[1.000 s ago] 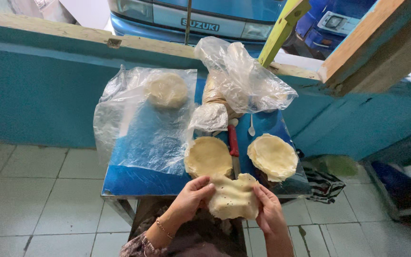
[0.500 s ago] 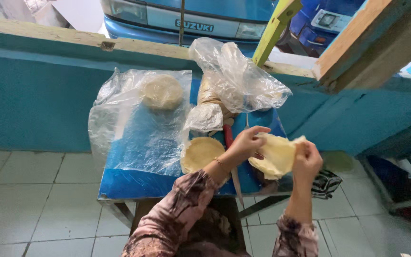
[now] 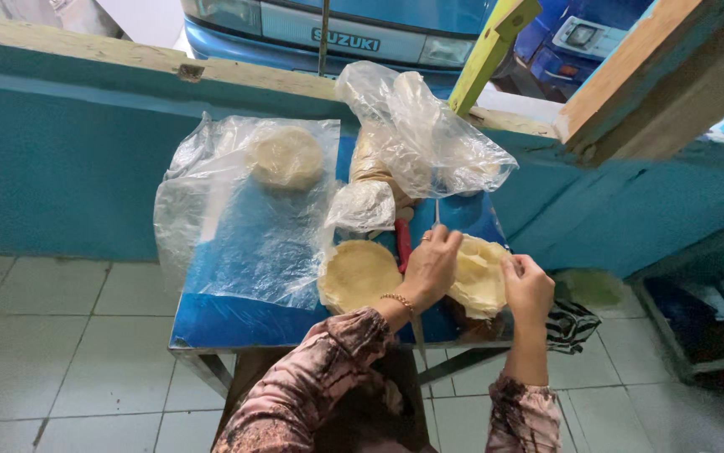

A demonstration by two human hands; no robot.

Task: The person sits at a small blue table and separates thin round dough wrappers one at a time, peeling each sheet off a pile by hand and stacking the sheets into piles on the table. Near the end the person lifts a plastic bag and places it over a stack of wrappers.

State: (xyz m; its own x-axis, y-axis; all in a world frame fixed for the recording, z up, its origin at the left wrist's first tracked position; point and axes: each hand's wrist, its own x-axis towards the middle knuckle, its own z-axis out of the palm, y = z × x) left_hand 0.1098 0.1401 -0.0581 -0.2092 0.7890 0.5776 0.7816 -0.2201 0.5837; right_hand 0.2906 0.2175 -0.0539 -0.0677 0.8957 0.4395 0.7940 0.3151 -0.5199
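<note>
My left hand (image 3: 431, 267) and my right hand (image 3: 529, 287) both pinch the edges of a thin pale dough round (image 3: 479, 274) over the right part of a small blue-covered table (image 3: 228, 319). A bracelet is on my left wrist. A second flat dough round (image 3: 358, 274) lies on the table just left of my left hand. A red-handled tool (image 3: 402, 243) lies between the two rounds, partly hidden by my left hand.
A clear plastic sheet (image 3: 236, 218) covers the table's left, with another dough disc (image 3: 286, 157) under it. A crumpled plastic bag (image 3: 421, 134) with dough sits at the back. A teal low wall (image 3: 60, 159) stands behind; tiled floor (image 3: 60, 335) lies left.
My hands lifted a dough round from near my lap up onto the right side of the table, over the round that lay there. Both hands now hold it there.
</note>
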